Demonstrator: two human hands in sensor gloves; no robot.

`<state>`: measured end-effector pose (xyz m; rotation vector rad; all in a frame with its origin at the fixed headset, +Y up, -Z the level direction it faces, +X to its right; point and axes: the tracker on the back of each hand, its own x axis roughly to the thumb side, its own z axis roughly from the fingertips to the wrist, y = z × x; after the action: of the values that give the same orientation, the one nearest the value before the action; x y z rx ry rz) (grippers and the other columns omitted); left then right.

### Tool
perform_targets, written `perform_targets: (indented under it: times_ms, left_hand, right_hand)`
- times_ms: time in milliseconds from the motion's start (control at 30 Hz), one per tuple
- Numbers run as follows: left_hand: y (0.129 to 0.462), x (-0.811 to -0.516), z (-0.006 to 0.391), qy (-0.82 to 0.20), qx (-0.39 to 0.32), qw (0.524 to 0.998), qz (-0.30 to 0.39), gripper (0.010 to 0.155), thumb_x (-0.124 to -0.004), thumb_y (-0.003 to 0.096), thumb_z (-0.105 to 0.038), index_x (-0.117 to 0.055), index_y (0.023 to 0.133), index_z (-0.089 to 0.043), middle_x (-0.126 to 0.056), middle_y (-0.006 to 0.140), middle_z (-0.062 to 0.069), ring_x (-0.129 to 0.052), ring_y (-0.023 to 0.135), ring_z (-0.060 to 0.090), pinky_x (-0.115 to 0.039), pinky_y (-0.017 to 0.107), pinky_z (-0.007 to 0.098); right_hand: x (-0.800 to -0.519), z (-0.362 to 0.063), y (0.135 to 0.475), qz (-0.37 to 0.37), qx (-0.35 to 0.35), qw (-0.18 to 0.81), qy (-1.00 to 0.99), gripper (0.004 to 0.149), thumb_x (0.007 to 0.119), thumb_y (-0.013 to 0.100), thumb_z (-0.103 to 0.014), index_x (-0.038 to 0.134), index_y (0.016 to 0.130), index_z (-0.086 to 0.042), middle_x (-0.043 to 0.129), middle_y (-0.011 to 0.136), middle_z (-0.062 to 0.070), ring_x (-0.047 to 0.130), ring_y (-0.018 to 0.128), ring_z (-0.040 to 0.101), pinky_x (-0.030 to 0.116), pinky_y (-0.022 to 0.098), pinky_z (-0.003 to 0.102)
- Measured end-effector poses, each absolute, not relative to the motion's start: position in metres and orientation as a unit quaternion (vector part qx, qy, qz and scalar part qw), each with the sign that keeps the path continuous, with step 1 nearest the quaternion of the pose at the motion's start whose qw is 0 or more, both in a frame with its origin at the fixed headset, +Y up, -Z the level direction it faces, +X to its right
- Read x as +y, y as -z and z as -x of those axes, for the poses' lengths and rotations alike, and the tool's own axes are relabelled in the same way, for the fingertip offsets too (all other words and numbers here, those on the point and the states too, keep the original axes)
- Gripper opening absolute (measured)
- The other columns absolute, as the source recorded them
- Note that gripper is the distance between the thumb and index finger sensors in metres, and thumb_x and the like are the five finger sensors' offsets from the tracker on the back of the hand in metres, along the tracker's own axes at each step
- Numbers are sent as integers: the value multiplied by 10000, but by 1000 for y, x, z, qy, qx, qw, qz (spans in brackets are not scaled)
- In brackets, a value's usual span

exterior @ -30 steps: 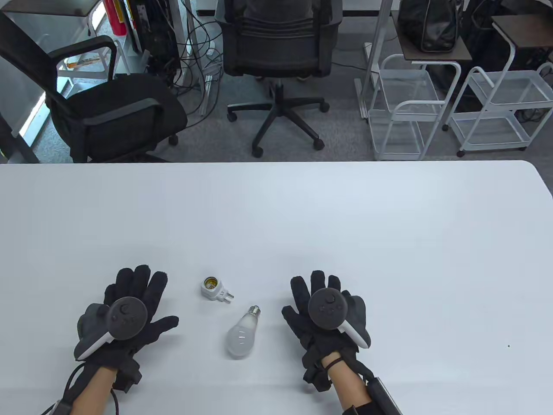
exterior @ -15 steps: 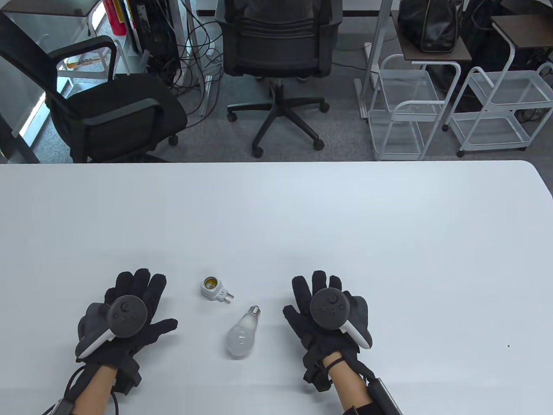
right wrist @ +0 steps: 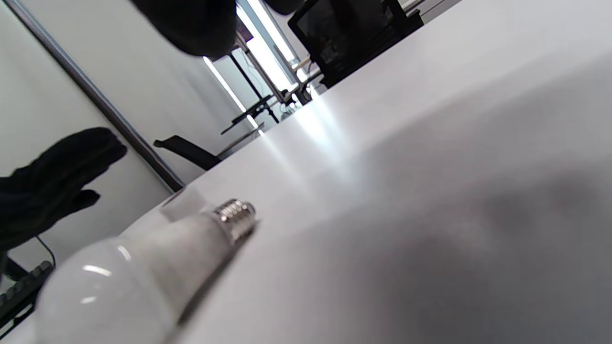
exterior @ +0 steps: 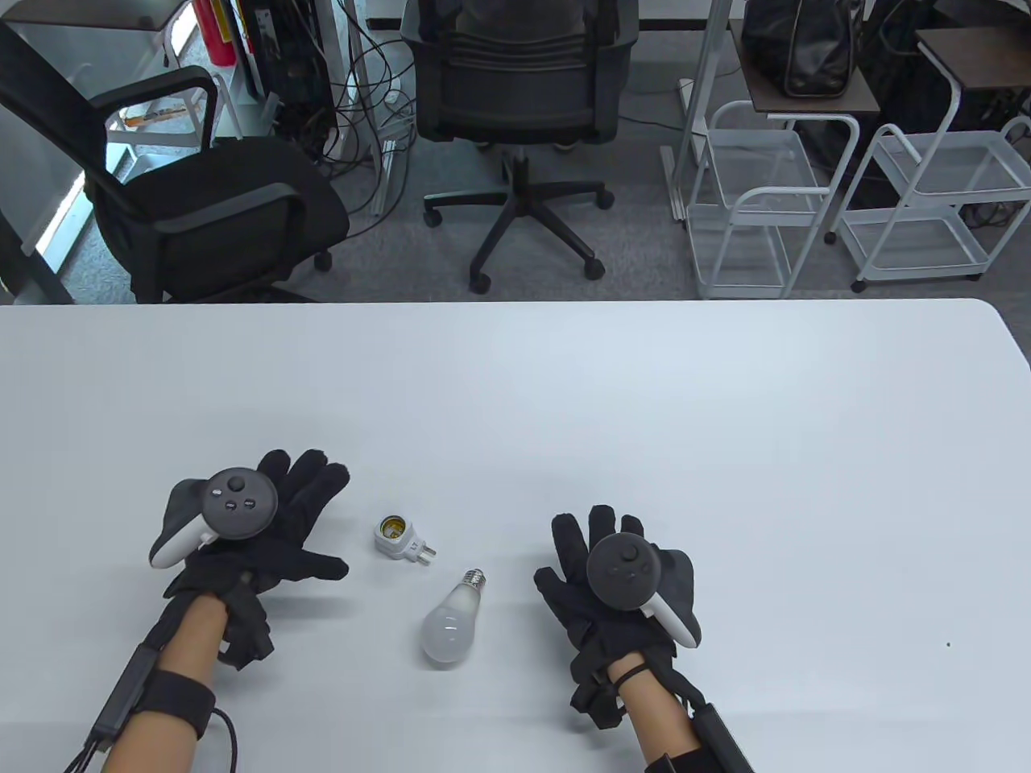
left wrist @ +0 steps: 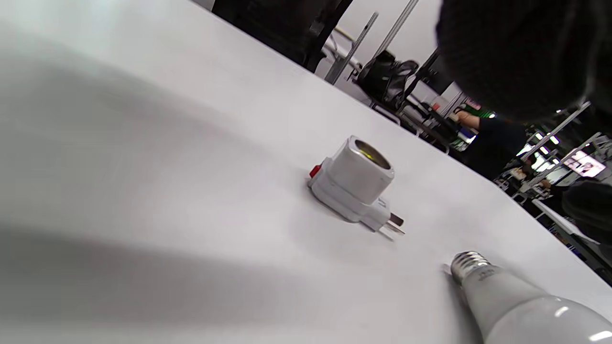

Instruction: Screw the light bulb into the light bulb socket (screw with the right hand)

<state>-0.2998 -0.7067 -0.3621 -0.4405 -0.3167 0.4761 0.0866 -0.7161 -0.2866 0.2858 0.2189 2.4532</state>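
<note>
Left hand (exterior: 258, 531) has lifted nearer — boxy white socket (exterior: 399, 538).

Light bulb (left wrist: 526, 310) globe cut off at left wrist view's edge; left hand (left wrist: 516, 52) there a dark blur.

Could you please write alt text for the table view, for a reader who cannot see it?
A white light bulb lies on its side on a white table, its screw base pointing toward a small white socket just beyond it, the two apart. Black-gloved hands flank them, left hand and right hand both open, holding nothing.
</note>
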Motion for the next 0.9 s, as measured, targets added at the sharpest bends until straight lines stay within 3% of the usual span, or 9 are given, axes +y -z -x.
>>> perform_targets:
  times_ms: [167,333,567,700,900]
  left_hand:
    - [395,-727,266,-168,-156,929,291,1014,-874,396,-573,-144,1099,-551,79,1230,-193,238,1065,243,43,783,582]
    - [407,-747,246,-91,-145,929,327,903,-878,413,-535,-289,1097,-561,-28,1246,-246,169,1099,231,7,797,575]
    - [407,-759,243,-131,-132,928,324,731,-847,431,-546,-451,1044,-571,-125,1269,-202,90,1126,256,-32,792,594]
    - [401,-759,245,-144,-137,933,301,712,-861,414,-527,-503,1030,-537,-171,1268,-177,19,1147,271,-62,792,606]
    - [387,-740,266,-174,-134,946,239,734,-858,418,-536,-508,1057,-447,-435,1276,-60,-229,1195,331,-215,806,654]
  right_hand:
    - [-716,-85,287,-113,88,326,-934,626,623,617,-307,276,1089,-88,35,1052,335,-72,827,649,13,454,788]
    - [-717,-85,288,-112,96,330,-932,627,623,617,-304,270,1088,-89,35,1051,336,-71,827,650,13,455,788]
    - [-717,-83,288,-111,95,333,-932,630,621,618,-301,259,1086,-85,28,1048,334,-73,825,649,16,456,787]
    - [-718,-83,288,-111,92,337,-930,628,619,618,-300,265,1086,-77,32,1046,339,-69,825,650,19,456,787]
    - [-718,-84,287,-108,93,345,-928,625,619,618,-298,274,1086,-68,35,1044,343,-66,823,652,20,455,788]
